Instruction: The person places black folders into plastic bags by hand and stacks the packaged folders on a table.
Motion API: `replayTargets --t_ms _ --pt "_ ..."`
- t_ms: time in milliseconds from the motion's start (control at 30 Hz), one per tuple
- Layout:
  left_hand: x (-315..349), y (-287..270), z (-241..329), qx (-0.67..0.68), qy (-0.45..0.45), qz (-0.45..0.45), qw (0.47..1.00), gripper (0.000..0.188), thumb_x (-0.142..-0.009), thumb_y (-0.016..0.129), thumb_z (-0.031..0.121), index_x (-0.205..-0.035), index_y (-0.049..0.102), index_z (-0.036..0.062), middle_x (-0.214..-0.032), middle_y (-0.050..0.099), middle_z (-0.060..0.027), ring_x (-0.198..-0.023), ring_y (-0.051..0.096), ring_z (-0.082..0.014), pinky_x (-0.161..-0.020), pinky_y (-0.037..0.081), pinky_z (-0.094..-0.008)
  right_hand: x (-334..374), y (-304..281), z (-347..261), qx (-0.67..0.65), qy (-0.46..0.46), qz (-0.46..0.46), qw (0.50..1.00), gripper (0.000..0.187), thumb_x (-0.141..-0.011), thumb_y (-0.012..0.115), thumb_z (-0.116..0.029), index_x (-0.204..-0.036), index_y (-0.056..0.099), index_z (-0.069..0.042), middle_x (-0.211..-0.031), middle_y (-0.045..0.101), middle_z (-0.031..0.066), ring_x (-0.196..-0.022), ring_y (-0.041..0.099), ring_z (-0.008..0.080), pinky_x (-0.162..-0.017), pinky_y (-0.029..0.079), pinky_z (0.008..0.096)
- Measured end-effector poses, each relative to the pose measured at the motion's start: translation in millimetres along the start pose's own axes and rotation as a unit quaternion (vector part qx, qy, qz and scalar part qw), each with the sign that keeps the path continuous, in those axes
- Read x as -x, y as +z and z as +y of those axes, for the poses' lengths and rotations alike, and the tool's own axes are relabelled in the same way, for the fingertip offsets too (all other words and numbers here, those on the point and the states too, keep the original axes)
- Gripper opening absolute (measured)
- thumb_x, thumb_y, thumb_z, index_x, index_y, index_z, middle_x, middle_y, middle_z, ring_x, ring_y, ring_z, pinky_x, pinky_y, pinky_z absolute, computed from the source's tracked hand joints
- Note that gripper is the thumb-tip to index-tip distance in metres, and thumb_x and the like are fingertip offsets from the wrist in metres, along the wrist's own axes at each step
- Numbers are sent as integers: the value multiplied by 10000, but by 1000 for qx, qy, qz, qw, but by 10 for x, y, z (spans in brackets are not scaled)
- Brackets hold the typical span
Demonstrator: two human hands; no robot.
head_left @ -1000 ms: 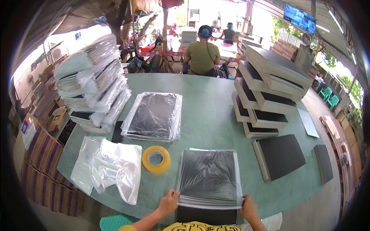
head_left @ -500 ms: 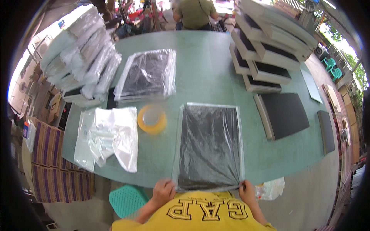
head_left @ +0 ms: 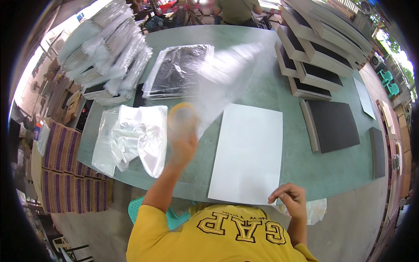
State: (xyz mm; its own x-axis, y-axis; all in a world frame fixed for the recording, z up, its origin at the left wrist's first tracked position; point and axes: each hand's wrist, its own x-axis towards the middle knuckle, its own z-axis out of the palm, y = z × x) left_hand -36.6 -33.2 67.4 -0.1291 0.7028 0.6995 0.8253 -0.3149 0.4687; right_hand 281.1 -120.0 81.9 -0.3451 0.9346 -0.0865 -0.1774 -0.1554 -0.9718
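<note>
A smeared sheet of clear plastic film [head_left: 227, 74] slants up and away from my left hand [head_left: 185, 139]. That hand is blurred, closed at the film's near corner, just in front of the tape roll [head_left: 182, 109]. A white rectangular board [head_left: 248, 153] lies flat before me, close to the table's near edge. Over its near right corner is my right hand [head_left: 291, 197], fingers loosely bent and apart, fingertips at or just above the corner. Behind the film lies a plastic-wrapped dark pack [head_left: 179, 70], partly covered by the blur.
Loose clear bags [head_left: 142, 135] lie at left, before a tall stack of wrapped packs [head_left: 107, 56]. Dark-topped boards are piled [head_left: 316, 56] at far right, with a smaller dark stack [head_left: 334, 126] nearer. A green stool [head_left: 176, 218] stands below the table [head_left: 187, 183]. One person sits beyond.
The plastic-covered dark piece before me has given way to a white board. My left hand has swung forward and left with film; my right has loosened at the near right corner.
</note>
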Motion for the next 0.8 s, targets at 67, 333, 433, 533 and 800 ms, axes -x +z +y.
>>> replayTargets --t_ms 67,333,433,533,800 --pt "-510 10 -261 119 -289 132 941 355 -872 483 271 -1008 501 -57 -904 578 -168 -814 576 -261 -700 437 -324 -73 -50 180 63 44 54 996 78 -820 460 8 -817 534 35 -788 610 129 -694 575 153 -644 474 272" --pt "-1141 631 -2210 590 -487 198 613 252 -896 430 198 -1056 446 4 -1003 547 -127 -908 562 -265 -743 506 -398 -169 -127 476 89 165 77 979 99 -814 470 -30 -845 549 20 -785 613 85 -681 561 139 -642 457 266" --pt "-1117 1245 -2539 560 -504 136 643 236 -902 406 181 -1074 434 21 -1001 548 -123 -915 561 -281 -742 509 -459 -240 -211 471 133 177 99 970 111 -812 465 -29 -858 550 25 -790 610 83 -700 563 140 -646 455 264" --pt "-759 1830 -3245 509 -537 88 667 252 -891 393 146 -1108 424 23 -1054 524 -126 -950 538 -294 -750 492 -488 -272 -273 484 144 181 127 965 102 -808 466 -26 -852 545 22 -789 608 92 -702 567 144 -642 457 264" --pt "-478 1622 -3213 537 -534 107 643 395 -814 540 127 -1138 392 -45 -1051 483 -183 -903 522 -339 -722 499 -467 -302 -286 564 130 182 114 968 98 -807 465 -22 -862 535 18 -784 592 87 -686 556 141 -636 450 259"
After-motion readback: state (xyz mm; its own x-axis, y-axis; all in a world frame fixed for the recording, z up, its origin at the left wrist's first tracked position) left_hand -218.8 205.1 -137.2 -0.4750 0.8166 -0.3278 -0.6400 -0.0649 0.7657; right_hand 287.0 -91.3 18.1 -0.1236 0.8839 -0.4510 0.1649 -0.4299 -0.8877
